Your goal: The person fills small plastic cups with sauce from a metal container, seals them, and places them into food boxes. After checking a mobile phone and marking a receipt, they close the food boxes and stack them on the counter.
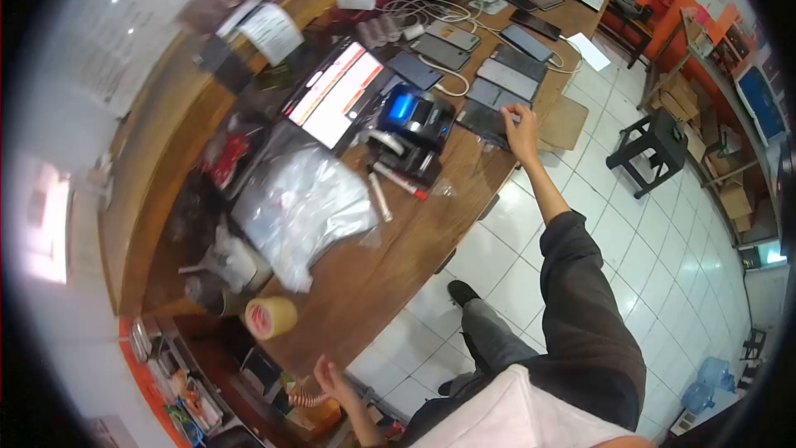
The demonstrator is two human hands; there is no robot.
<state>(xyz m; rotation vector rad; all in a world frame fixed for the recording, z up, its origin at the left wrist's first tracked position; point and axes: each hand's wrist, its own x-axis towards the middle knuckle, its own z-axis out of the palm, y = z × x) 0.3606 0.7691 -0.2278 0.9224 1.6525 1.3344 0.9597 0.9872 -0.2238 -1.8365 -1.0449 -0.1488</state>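
My right hand [520, 129] is over the desk's front edge at the nearest of several phones. Its fingers are curled together in a pinch beside the dark phone [483, 124]; whether anything thin is between them does not show. A dark-screened phone [497, 94] and a grey phone [507, 77] lie just beyond. My left hand [332, 377] hangs low by the near desk edge, fingers loosely apart, with nothing visible in it. Closest to it on the desk is a roll of tape [271, 318].
A lit screen [338, 95], a black label printer [414, 124], a red-capped marker [400, 181] and a clear plastic bag [303, 207] occupy the wooden desk [365, 290]. White cables [452, 15] run among further phones. A black stool [651, 149] stands on the tiled floor.
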